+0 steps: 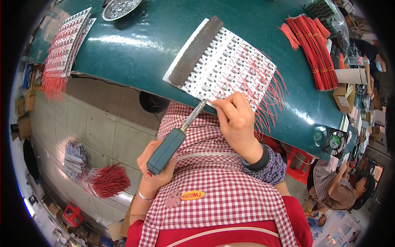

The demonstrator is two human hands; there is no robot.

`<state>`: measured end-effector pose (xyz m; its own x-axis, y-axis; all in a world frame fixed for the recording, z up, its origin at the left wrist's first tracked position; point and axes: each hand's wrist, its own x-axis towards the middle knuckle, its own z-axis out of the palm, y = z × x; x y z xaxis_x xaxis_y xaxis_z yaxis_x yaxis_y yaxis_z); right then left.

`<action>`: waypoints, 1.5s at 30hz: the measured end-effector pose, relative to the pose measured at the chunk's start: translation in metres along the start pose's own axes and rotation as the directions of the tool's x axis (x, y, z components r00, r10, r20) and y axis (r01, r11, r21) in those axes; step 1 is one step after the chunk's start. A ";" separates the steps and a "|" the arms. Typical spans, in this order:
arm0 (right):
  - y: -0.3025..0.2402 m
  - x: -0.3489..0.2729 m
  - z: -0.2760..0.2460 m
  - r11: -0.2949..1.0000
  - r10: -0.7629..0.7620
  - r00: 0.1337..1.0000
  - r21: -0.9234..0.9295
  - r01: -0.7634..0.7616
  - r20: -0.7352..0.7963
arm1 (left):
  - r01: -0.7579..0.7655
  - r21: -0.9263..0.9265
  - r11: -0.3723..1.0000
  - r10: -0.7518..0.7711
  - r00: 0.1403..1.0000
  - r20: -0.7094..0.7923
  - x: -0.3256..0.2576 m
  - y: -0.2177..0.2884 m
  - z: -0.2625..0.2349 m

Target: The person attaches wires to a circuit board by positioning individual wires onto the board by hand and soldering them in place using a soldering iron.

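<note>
My left hand (pixel 158 158) is wrapped round the dark green, boxy handle of a soldering iron (pixel 166 150). Its metal tip points up and away, meeting the near corner of a white circuit board panel (pixel 201 87). Close beside that tip, my right hand (pixel 238 117) pinches a thin red wire, mostly hidden by the fingers, at the panel's near edge. Many small metal parts stand in rows on the panel, and loose red wires (pixel 251 76) spread over its right side. A dark flat bar (pixel 196 50) lies across the panel's left side.
The panel rests at the near edge of a green table (pixel 135 61). Wired panels (pixel 68 45) stand at the left; a metal bowl (pixel 120 9) sits at the back. Bundled red wires (pixel 314 53) and a small fan (pixel 335 142) lie right. Another person (pixel 335 187) works at lower right.
</note>
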<state>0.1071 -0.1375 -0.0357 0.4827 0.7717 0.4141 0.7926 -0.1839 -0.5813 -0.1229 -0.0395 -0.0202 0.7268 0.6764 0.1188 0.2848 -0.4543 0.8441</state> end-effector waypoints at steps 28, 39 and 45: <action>-0.004 -0.010 0.009 0.999 -0.027 0.996 0.024 0.029 -0.080 | 0.040 -0.059 0.997 -0.043 0.998 -0.043 -0.013 -0.006 0.000; -0.004 -0.012 0.013 0.999 -0.048 0.997 -0.020 0.047 -0.065 | -0.001 0.028 1.000 0.001 1.000 -0.002 -0.006 0.000 -0.001; -0.005 -0.011 0.013 0.998 -0.054 0.997 -0.029 0.052 -0.061 | -0.003 -0.011 1.000 0.002 0.998 -0.065 -0.003 0.002 0.001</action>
<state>0.0927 -0.1369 -0.0468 0.4609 0.7421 0.4867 0.8273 -0.1607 -0.5383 -0.1241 -0.0432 -0.0200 0.6852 0.7118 0.1546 0.2756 -0.4499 0.8495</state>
